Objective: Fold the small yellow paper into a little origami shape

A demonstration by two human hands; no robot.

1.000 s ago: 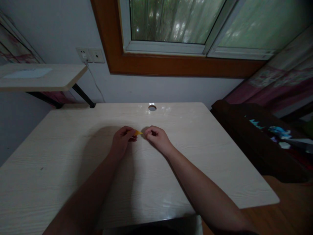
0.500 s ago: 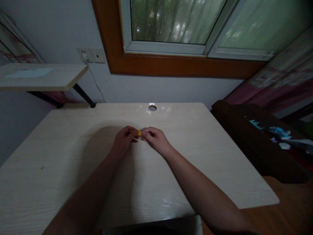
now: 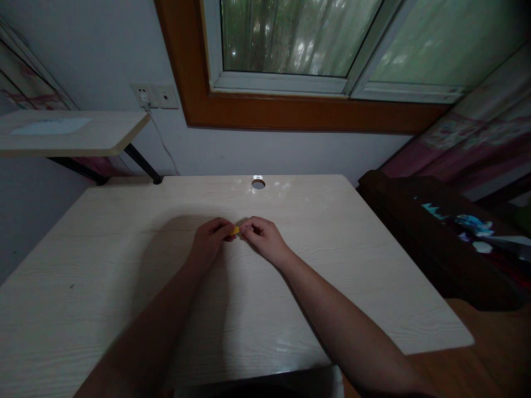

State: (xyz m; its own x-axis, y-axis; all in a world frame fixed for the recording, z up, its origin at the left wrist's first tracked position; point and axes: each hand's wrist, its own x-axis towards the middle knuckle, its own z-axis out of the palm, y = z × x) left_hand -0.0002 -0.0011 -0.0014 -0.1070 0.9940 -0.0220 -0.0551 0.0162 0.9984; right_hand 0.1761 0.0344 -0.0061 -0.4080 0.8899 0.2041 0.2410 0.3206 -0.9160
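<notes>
A: What is changed?

B: Gap is closed. A second ago the yellow piece (image 3: pixel 235 230) is held by the left grip (image 3: pixel 211 236) only, its tip left free. Now that tip is met by the right grip (image 3: pixel 264 236).

A: Grip states?

B: Left: piece is pinched between thumb and fingers. Right: thumb and fingertips are pressed together, tip apparently pinched between them. Exact contact is too small to be made out.

A: Piece location?

B: Between the two grips, over the tabletop (image 3: pixel 332 265). Whether the tabletop is touched by it cannot be told. Less yellow is exposed than a second ago; the rest is covered by fingers.

A: Meaning for the work?

B: One-handed hold is replaced by a two-handed one, judged from the pinch. No change of shape can be confirmed.

A: Anything nearby?

B: A round hole (image 3: pixel 258 184) is seen beyond the grips, well apart from both.
</notes>
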